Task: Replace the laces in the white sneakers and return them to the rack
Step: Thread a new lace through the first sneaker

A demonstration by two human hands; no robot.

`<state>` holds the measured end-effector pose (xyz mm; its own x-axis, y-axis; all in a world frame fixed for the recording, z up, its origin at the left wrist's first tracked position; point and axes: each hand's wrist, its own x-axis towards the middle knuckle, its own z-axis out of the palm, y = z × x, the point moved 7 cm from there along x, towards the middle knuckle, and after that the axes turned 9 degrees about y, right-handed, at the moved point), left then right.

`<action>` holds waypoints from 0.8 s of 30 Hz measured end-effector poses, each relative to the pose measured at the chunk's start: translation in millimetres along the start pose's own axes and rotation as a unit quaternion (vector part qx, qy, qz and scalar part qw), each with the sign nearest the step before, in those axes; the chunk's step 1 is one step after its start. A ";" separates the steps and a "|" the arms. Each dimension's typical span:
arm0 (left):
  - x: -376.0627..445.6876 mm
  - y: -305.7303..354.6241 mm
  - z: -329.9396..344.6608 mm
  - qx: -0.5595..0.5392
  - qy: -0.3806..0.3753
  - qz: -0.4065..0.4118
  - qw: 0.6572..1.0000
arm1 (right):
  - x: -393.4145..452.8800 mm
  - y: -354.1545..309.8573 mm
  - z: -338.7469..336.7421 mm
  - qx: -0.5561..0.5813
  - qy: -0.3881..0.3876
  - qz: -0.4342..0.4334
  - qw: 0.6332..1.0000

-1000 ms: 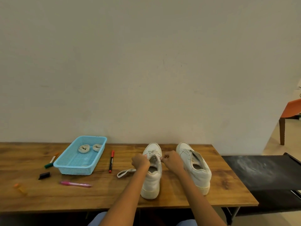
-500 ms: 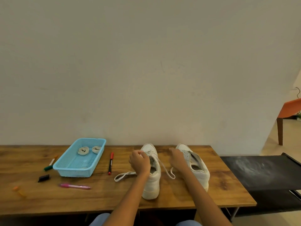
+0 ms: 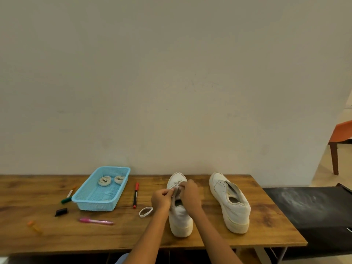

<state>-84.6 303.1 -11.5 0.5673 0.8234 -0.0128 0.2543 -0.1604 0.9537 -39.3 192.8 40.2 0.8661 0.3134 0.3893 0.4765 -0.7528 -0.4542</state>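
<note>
Two white sneakers stand on the wooden table (image 3: 209,242) in front of me, toes toward the wall. In the head view, the left sneaker (image 3: 180,216) sits between my forearms, and both my hands work at its eyelets. My left hand (image 3: 162,199) has its fingers curled in, pinching the lace (image 3: 176,185) at the left side of the tongue. My right hand (image 3: 191,194) is curled too, thumb and fingers nipping the same lace at the right side of the eyelets. The two hands are nearly touching over the shoe. A loose loop of that lace (image 3: 145,211) lies on the table just left of the sneaker, below my left wrist.

The right sneaker (image 3: 229,201) stands well apart to the right, unlaced as far as I can see, its tongue flopped open and its heel toward me.

To the left sits a blue plastic basket (image 3: 95,203) with two rolled laces (image 3: 111,181) at its far end. A red marker (image 3: 135,195) lies between the basket and the left sneaker. A green marker (image 3: 67,198) lies just left of the basket, a black cap (image 3: 61,212) near its front corner, a pink pen (image 3: 96,221) in front of it, and an orange marker (image 3: 34,226) toward the left edge. A black bench (image 3: 312,208) adjoins the table's right end, and an orange chair (image 3: 341,136) shows at the far right.
</note>
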 end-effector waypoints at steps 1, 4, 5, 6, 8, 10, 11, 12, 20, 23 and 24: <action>0.7 -5.1 -0.3 -0.025 -0.003 -0.029 0.999 | -0.3 -2.2 0.3 -0.016 -0.002 -0.006 1.000; -0.3 -11.1 0.1 -0.057 -0.010 -0.075 0.996 | 0.1 -4.8 -2.2 -0.038 -0.005 -0.015 0.999; -1.0 -12.2 0.9 -0.061 -0.012 -0.081 0.995 | -0.5 -5.3 -1.6 -0.046 -0.009 -0.023 0.999; -1.4 -13.4 1.5 -0.065 -0.013 -0.083 0.994 | -0.9 -5.2 -0.5 -0.054 -0.015 -0.030 0.998; -2.2 -14.7 1.8 -0.072 -0.011 -0.088 0.993 | -1.3 -5.0 -0.6 -0.056 -0.020 -0.041 0.997; -2.5 -15.6 -0.3 -0.074 -0.009 -0.091 0.993 | -1.5 -7.5 -2.6 -0.055 -0.018 -0.051 0.997; -2.1 -15.8 -0.5 -0.073 -0.009 -0.088 0.993 | -1.9 -8.4 -2.9 -0.058 -0.017 -0.056 0.997; -1.5 -15.9 -0.2 -0.072 -0.008 -0.085 0.994 | -2.7 -9.2 -2.9 -0.061 -0.018 -0.059 0.996; -4.9 -12.1 -1.3 -0.063 -0.011 -0.071 0.995 | -4.3 -15.2 -1.1 -0.082 -0.030 -0.097 0.991; -3.7 -8.1 -0.3 -0.032 -0.036 -0.047 0.998 | -4.1 -16.7 -1.2 -0.090 -0.021 -0.101 0.991; -2.5 -7.1 1.0 -0.022 -0.046 -0.037 0.998 | -3.1 -17.2 -1.1 -0.097 -0.021 -0.103 0.990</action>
<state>-87.1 301.7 -18.6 0.6189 0.7777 -0.1099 0.2643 -0.0745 0.9616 -50.4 204.1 47.7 0.7615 0.4919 0.4221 0.6086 -0.7665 -0.2049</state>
